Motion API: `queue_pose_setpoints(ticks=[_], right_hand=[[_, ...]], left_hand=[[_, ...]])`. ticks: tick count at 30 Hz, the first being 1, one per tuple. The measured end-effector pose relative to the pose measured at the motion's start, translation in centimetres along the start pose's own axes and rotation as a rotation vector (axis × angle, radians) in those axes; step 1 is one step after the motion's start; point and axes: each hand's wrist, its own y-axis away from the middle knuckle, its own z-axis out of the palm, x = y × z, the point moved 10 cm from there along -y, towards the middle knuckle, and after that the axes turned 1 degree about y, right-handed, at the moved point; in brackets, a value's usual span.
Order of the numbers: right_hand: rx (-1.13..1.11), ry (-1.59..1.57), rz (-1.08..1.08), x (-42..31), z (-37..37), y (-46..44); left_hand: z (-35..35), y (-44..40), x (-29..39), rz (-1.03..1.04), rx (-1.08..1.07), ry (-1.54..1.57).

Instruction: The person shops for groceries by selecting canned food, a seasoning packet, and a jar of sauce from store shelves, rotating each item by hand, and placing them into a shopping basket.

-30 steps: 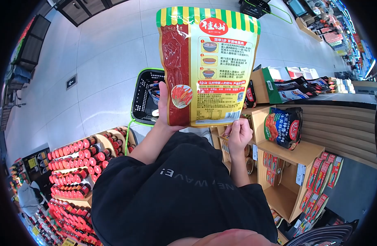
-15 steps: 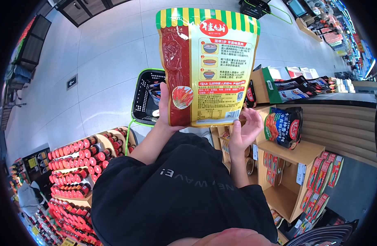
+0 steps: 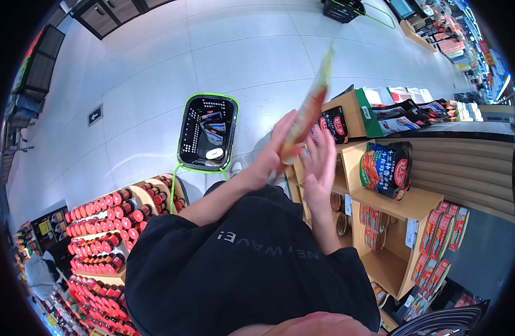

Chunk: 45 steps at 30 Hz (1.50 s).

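A flat food pouch point(image 3: 313, 103), yellow-green at the top and red lower down, is turned nearly edge-on and blurred in front of me. My left hand point(image 3: 270, 152) is closed round its lower part. Beside the pouch's other face is my right hand point(image 3: 320, 161), its fingers stretched upward and apart; whether they touch the pouch I cannot tell. Behind my right hand, a dark pouch point(image 3: 337, 124) with a red label stands on the shelf. A black and blue pouch point(image 3: 400, 171) sits on the wooden shelf to the right.
A black shopping basket point(image 3: 186, 131) with a green rim stands on the floor, holding a few packages. Rows of red-lidded jars point(image 3: 109, 210) fill a rack at left. Wooden shelving point(image 3: 400, 204) stands close on my right. Another basket point(image 3: 342, 11) lies farther off.
The pouch has turned from facing me to edge-on and swung right and tilted. My left hand moved right with it. My right hand moved slightly left and up. The floor basket is now fully uncovered.
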Motion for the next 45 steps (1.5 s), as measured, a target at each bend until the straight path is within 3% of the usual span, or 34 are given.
queue_pose_setpoints(ticks=[1,4,6,7,11,12,13,15,17,19,21,23,24,25,27,28,30,32,33,35,37,39,40,41,43,45], right_hand=[[-0.073,0.033,-0.035,1.2,0.0,0.1],[-0.003,0.122,-0.109,1.3,-0.9,0.5],[0.294,0.079,0.108,3.6,-5.3,1.0],[0.387,0.027,0.040,2.8,-5.9,0.9],[0.428,-0.048,0.162,4.4,-9.4,1.2],[0.302,0.048,0.218,5.2,-9.8,1.1],[0.171,0.140,0.277,5.8,-9.1,1.0],[0.147,0.236,0.306,6.4,-9.6,1.1],[-0.155,0.569,0.458,8.6,-8.9,1.8],[-0.295,0.666,0.412,9.3,-7.2,1.6],[-0.394,0.791,0.449,10.4,-6.5,1.4],[-0.400,0.885,0.523,13.4,-7.8,1.3],[-0.382,0.988,0.592,15.1,-8.9,1.5],[-0.401,0.988,0.598,16.1,-8.8,1.7],[-0.334,1.160,0.130,13.8,-7.2,-0.3],[-0.354,1.151,0.330,14.9,-7.7,0.0],[-0.400,1.132,0.368,16.4,-7.9,0.6],[-0.447,1.113,0.401,18.4,-8.6,1.8],[-0.486,1.109,0.470,20.3,-9.3,2.9],[-0.557,1.088,0.682,22.9,-10.0,4.9],[-0.623,1.172,0.621,24.7,-10.8,6.7],[-0.686,1.149,0.737,25.9,-10.4,8.1],[-0.723,1.173,0.810,26.3,-10.6,8.8],[-0.734,1.179,0.806,26.2,-10.3,8.9],[-0.770,1.182,0.861,26.5,-10.2,9.2],[-0.754,1.176,0.909,26.8,-11.1,9.6]], left_hand=[[0.9,-0.2,1.1,0.151,-0.047,-0.292],[2.7,0.4,0.6,0.151,-0.138,-0.483],[2.5,0.4,0.1,0.117,-0.154,-0.532],[2.4,0.6,-0.5,0.078,-0.170,-0.587],[-0.9,0.1,1.2,0.102,0.038,-0.667],[-2.4,-0.3,2.4,0.138,0.141,-0.590],[-4.0,-0.3,4.1,0.204,0.223,-0.773],[-6.6,-0.3,6.5,0.322,0.367,-0.997],[-7.7,-0.6,7.3,0.295,0.254,-1.182],[-10.2,-0.5,1.8,-0.341,-0.063,-0.912],[-11.4,1.2,-1.3,-0.222,-0.270,-0.854],[-13.9,3.6,-6.4,-0.595,-0.363,-0.819],[-15.0,4.5,-8.0,-0.602,-0.345,-0.814],[-16.7,5.7,-10.2,-0.648,-0.252,-0.803],[-20.3,8.4,-15.5,-0.662,-0.088,-0.800],[-21.4,9.8,-17.1,-0.714,-0.012,-0.788],[-23.3,12.2,-20.8,-0.771,0.082,-0.770],[-27.4,16.2,-26.3,-0.913,0.376,-0.711],[-28.7,17.4,-29.3,-0.914,0.399,-0.706],[-34.1,21.1,-32.7,-0.881,0.810,-0.832],[-39.2,24.1,-38.9,-0.916,0.965,-0.790],[-44.9,27.9,-46.0,-0.789,1.257,-0.486],[-43.9,25.9,-41.0,-0.771,1.383,-0.142],[-45.9,25.0,-40.5,-0.657,1.303,-0.272],[-48.1,25.0,-41.6,-0.590,1.469,0.166],[-50.0,26.0,-43.3,-0.662,1.461,0.140]])
